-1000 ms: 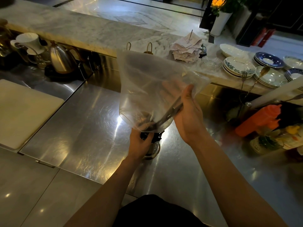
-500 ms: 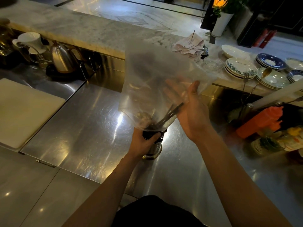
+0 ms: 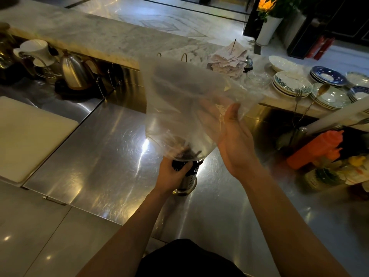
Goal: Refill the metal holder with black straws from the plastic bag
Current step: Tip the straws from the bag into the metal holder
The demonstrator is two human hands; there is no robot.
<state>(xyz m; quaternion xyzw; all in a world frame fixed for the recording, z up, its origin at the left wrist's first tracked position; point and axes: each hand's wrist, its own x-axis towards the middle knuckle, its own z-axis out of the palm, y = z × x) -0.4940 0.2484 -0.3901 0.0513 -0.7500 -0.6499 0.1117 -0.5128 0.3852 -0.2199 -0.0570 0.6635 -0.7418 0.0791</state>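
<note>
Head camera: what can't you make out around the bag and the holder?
1. Mouth of the metal holder: covered by the plastic bag and left hand, head view.
2. Number of black straws: blurred through the bag film, head view.
3. Grip of the right hand: fingers behind the film, head view.

Steel surface (image 3: 95, 160) left of metal holder (image 3: 186, 181) gives open approach. Plastic bag (image 3: 179, 100) hangs over the holder's top, blocking access from above. Right side crowded: orange bottle (image 3: 315, 148), jars (image 3: 323, 176). White board (image 3: 30, 136) far left, kettle (image 3: 74, 73) behind.
</note>
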